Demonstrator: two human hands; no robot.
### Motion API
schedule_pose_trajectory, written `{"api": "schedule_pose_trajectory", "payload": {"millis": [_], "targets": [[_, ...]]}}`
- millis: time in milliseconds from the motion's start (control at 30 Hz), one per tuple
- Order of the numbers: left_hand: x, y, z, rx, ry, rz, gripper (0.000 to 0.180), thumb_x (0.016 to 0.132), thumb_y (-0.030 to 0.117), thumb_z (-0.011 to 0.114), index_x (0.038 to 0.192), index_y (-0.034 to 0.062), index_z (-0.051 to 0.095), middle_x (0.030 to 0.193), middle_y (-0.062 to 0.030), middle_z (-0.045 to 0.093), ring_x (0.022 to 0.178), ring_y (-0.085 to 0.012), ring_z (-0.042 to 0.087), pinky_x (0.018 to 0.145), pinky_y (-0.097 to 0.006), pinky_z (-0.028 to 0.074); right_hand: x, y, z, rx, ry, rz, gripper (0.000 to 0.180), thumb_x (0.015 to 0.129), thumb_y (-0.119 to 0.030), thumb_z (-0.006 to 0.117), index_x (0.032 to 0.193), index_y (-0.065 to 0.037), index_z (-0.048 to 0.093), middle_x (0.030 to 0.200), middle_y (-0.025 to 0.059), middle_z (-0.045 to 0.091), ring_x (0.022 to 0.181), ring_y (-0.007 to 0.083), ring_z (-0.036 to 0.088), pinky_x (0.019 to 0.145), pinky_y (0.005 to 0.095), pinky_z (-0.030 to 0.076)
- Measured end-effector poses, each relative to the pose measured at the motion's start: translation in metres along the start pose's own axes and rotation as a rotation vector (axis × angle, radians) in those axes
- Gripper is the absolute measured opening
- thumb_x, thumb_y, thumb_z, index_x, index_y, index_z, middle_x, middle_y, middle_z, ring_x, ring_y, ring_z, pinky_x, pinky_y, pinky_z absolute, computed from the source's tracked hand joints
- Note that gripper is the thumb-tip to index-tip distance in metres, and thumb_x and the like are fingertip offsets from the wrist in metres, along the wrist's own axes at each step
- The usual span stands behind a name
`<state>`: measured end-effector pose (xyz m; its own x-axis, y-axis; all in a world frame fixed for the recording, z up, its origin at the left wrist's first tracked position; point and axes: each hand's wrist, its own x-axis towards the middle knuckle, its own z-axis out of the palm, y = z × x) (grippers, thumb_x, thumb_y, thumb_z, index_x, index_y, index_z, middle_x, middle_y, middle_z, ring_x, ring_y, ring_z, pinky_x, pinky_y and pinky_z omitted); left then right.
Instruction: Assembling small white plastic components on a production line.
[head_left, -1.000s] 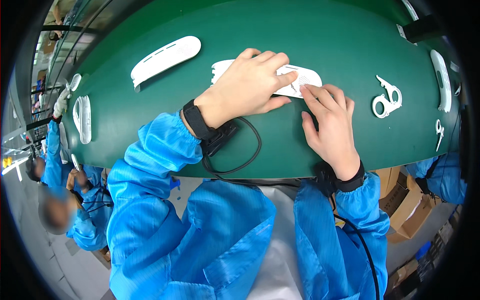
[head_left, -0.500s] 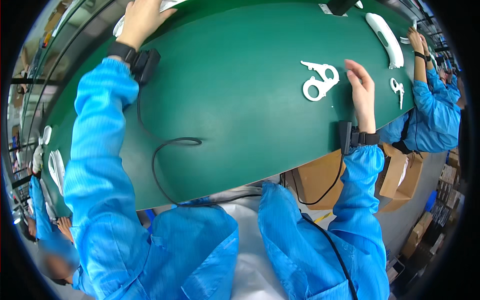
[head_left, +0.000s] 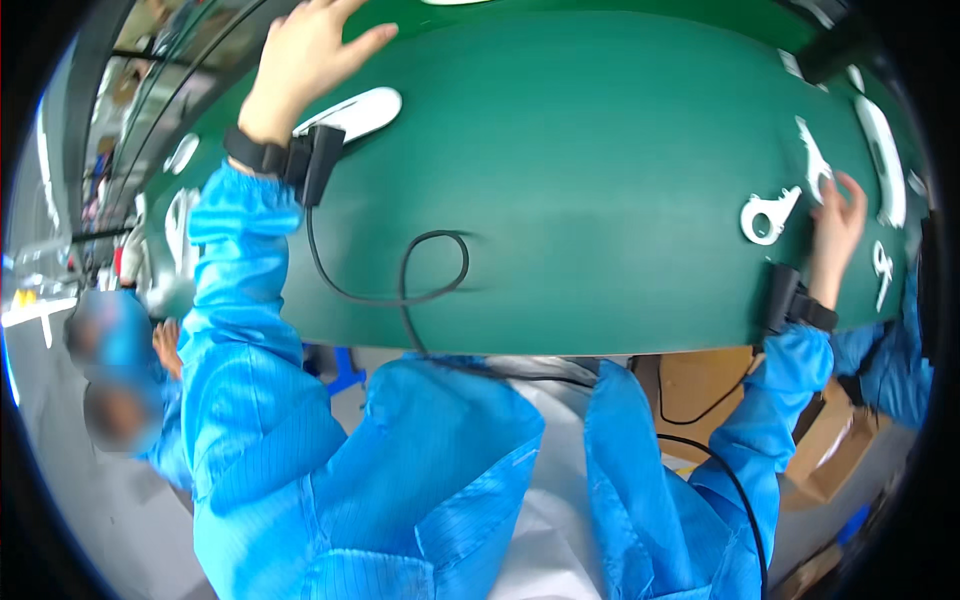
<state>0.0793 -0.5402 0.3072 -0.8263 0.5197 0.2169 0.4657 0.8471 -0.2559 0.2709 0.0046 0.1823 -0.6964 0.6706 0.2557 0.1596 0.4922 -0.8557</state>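
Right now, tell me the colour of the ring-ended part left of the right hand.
The ring-ended part is plain white, best seen in the head view.

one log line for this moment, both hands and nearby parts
left hand: open, nothing visibly held | right hand: fingertips at white ringed piece, grip unclear | second ringed piece: on green table

Head-worn fisheye view, left of a pair, facing down, near above a green table [head_left: 580, 230]
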Motion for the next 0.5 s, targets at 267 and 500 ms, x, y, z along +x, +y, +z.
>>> {"api": "schedule_pose_trajectory", "payload": {"millis": [267,500], "targets": [[-0.129,-0.013,0.052,-0.275,-0.018,-0.151,0.06,0.071,0.033,0.079,0.124,0.0123,0.058,0.103,-0.0103,0.063,0.095,-0.031,0.061,0.081,-0.04,0.05,0.053,0.046,-0.025,0.769,-0.281,0.29,0.033,0.098,-0.009,0.051,0.129,-0.001,0.049,0.103,0.0039,0.058,0.081,0.0096,0.05,0.073,0.0244,0.042],[-0.103,0.105,0.017,-0.515,0.003,0.158,0.06,0.07,0.033,0.079,0.123,0.0112,0.059,0.099,-0.0067,0.061,0.091,-0.0258,0.06,0.078,-0.035,0.048,-0.123,-0.123,0.094,0.455,-0.675,0.322,0.024,0.09,-0.018,0.058,0.11,-0.008,0.067,0.098,0.0031,0.064,0.086,0.0106,0.058,0.072,0.0251,0.049]]}}
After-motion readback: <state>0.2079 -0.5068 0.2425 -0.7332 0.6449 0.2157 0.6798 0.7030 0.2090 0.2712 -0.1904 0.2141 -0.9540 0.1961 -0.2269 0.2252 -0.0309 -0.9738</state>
